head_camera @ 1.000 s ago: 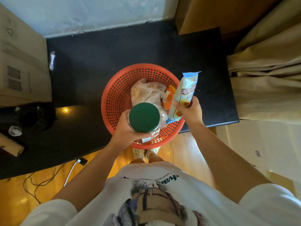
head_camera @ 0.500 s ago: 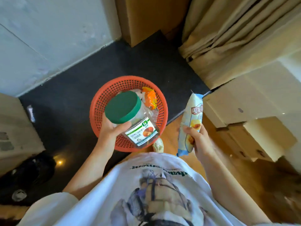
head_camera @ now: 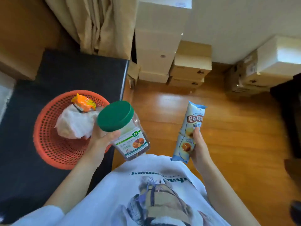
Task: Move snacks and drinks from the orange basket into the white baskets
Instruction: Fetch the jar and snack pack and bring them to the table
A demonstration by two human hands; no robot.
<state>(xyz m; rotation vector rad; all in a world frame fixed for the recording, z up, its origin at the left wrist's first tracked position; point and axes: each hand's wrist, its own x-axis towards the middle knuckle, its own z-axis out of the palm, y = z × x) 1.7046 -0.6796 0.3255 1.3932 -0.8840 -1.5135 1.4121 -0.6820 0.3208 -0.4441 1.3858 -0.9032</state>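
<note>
The orange basket [head_camera: 48,149] sits on a black table [head_camera: 73,72] at the left. In it lie a white plastic bag [head_camera: 75,124] and an orange snack packet [head_camera: 83,104]. My left hand [head_camera: 101,141] grips a clear jar with a green lid [head_camera: 120,126], held tilted just right of the basket, past the table's edge. My right hand [head_camera: 197,145] holds a pale blue bread packet [head_camera: 189,131] upright over the wooden floor. No white basket is in view.
Stacked white and brown cardboard boxes [head_camera: 162,46] stand along the wall ahead and to the right [head_camera: 260,69]. A beige curtain [head_camera: 97,22] hangs behind the table. Wooden floor [head_camera: 236,128] spreads to the right, with dark objects [head_camera: 288,111] at the far right edge.
My view has swung to the right, away from the table. Both hands have carried the jar and the bread packet off the basket and toward the floor side.
</note>
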